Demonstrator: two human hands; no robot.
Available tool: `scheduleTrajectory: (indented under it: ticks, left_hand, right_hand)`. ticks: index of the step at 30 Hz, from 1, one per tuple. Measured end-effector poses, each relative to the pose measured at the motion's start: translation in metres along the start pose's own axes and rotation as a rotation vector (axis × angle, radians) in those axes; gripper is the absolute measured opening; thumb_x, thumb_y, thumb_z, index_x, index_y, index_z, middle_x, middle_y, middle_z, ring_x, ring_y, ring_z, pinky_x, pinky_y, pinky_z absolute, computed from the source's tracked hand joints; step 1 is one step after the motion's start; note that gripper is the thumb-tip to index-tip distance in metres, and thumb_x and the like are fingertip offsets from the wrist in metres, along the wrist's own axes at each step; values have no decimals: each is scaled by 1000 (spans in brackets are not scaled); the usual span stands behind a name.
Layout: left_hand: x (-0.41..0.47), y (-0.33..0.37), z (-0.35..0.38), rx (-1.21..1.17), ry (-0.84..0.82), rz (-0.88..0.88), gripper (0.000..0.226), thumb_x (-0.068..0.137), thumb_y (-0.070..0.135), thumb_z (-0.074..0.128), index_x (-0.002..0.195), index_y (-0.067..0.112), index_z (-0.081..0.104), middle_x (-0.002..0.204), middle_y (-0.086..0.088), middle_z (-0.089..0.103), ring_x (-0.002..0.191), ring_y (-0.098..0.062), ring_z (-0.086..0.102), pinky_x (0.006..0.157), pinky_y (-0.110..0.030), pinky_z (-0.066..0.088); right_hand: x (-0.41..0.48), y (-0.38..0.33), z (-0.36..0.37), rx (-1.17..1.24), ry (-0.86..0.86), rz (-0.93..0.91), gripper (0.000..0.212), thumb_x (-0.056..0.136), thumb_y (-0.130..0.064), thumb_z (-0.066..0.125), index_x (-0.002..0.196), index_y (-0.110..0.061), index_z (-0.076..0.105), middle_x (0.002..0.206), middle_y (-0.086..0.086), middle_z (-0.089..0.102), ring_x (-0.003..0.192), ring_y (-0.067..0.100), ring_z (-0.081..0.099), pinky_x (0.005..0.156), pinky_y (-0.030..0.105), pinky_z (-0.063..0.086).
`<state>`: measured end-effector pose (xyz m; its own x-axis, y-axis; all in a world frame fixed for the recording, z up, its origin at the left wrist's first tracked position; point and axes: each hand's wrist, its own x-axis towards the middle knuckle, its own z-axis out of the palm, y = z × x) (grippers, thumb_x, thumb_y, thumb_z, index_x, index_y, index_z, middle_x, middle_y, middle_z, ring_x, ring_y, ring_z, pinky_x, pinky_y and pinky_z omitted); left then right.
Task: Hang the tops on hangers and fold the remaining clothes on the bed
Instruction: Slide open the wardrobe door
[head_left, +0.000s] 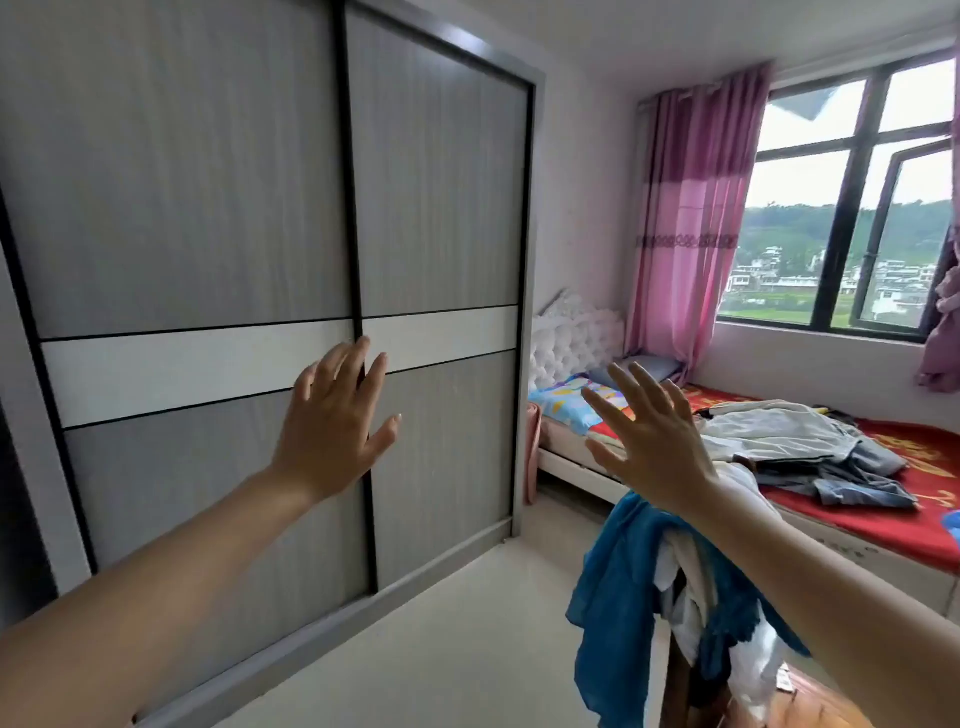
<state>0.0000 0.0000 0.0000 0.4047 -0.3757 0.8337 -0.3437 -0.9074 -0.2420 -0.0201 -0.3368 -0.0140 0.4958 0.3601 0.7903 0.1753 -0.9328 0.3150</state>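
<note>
Both my hands are raised in front of me with fingers spread, holding nothing. My left hand (332, 421) hovers before the grey sliding wardrobe doors (208, 208); whether it touches them I cannot tell. My right hand (649, 431) is in the air above a blue garment (613, 597) and white tops (691, 577) draped over a wooden chair back at the lower right. On the bed (862, 519), covered by a red sheet, lies a loose heap of pale and grey-blue clothes (800, 447). No hangers are visible.
The wardrobe doors stand shut on the left. Pale floor (467, 623) runs between wardrobe and bed. A white tufted headboard (576, 338), a patterned pillow (571, 405), pink curtains (685, 218) and a large window (857, 208) are at the back right.
</note>
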Motion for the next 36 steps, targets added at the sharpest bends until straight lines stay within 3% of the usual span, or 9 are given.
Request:
scheduleTrajectory:
  ticks: [4, 8, 11, 16, 19, 21, 23, 29, 36]
  left_hand:
    - [-5, -17, 18, 17, 5, -6, 58, 86, 43, 37, 126, 1, 45, 131, -25, 50, 120, -34, 37, 86, -54, 45]
    - [-1, -41, 38, 17, 18, -19, 63, 96, 50, 17, 127, 2, 43, 131, -25, 50, 121, -34, 36, 88, -54, 45]
    - [6, -65, 61, 5, 14, 0, 58, 92, 47, 29, 127, 2, 42, 131, -26, 50, 121, -34, 36, 87, -56, 45]
    - [29, -103, 99, -25, 10, 8, 58, 85, 42, 38, 126, 1, 43, 130, -26, 51, 119, -36, 37, 86, -55, 45]
    - [43, -115, 138, -71, 8, 6, 58, 85, 42, 38, 126, 2, 44, 130, -25, 52, 120, -36, 38, 87, -53, 45]
    - [49, -107, 170, -87, 13, 71, 58, 85, 42, 38, 128, 3, 42, 131, -24, 51, 122, -35, 38, 91, -51, 41]
    - [54, -92, 201, -99, -7, 137, 58, 85, 42, 37, 129, 4, 40, 133, -24, 51, 124, -35, 38, 95, -51, 37]
    - [98, -41, 281, -200, -91, 111, 59, 83, 43, 36, 129, 5, 40, 130, -25, 53, 122, -35, 39, 90, -54, 44]
    - [176, -6, 357, -180, -63, 138, 59, 85, 43, 35, 128, 3, 41, 130, -25, 52, 121, -35, 38, 90, -53, 44]
  right_hand:
    - [7, -9, 26, -10, 20, -27, 50, 79, -47, 37, 124, -24, 42, 129, 17, 56, 124, 29, 35, 99, 52, 38]
    - [33, -17, 40, -12, -13, 48, 51, 78, -47, 37, 123, -24, 42, 126, 18, 58, 120, 35, 50, 88, 57, 46]
    - [49, -27, 61, -67, -24, -5, 50, 79, -47, 36, 123, -23, 43, 125, 19, 58, 121, 32, 42, 88, 58, 45]
    - [91, -26, 81, -146, -22, -68, 52, 81, -46, 36, 122, -21, 56, 125, 21, 58, 114, 39, 57, 89, 61, 42]
    - [105, -22, 101, -165, -32, -27, 49, 81, -45, 37, 123, -23, 48, 124, 21, 59, 113, 39, 58, 88, 59, 44]
    - [107, -14, 116, -181, -67, -6, 49, 80, -45, 36, 123, -25, 46, 125, 19, 59, 114, 37, 58, 87, 57, 46]
    - [106, -3, 128, -212, -110, -9, 51, 79, -45, 37, 121, -24, 56, 125, 18, 59, 115, 35, 57, 87, 55, 47]
    - [100, 57, 166, -302, -157, -42, 51, 80, -44, 38, 112, -19, 69, 124, 20, 60, 112, 38, 59, 97, 48, 40]
    - [127, 138, 217, -337, -149, -80, 50, 72, -40, 59, 116, -17, 67, 127, 24, 57, 115, 42, 56, 90, 60, 43]
